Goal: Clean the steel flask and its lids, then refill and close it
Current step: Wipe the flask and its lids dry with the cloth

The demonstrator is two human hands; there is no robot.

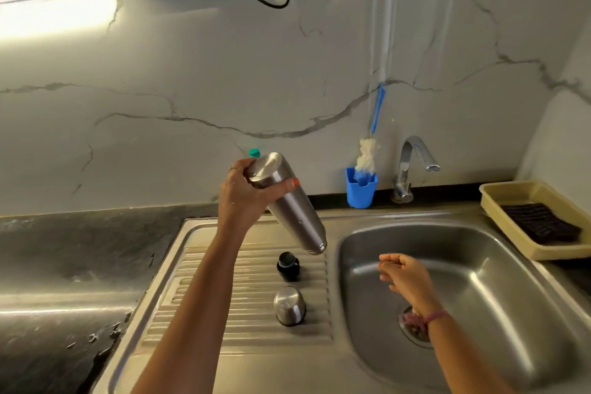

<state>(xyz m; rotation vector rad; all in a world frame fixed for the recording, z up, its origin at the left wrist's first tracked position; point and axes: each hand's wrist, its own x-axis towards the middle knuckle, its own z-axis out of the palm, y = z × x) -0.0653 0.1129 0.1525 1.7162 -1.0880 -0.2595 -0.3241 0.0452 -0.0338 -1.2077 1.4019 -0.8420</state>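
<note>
Your tabletop [57, 253] carries a steel sink [479, 358]. On its ribbed drainboard [224, 307] stand a black inner lid [288, 265] and steel cap [289, 305]. A yellow tray [511, 193] sits right.

One view only for me: head camera, wide-angle, looking forward and down from above the bench [57, 265]. It faces the marble wall [192, 73], with the sink [447, 281] lower right and the drainboard [230, 297] centre. Close range, arm's reach; both forearms enter from the bottom edge. Edges bend.
</note>
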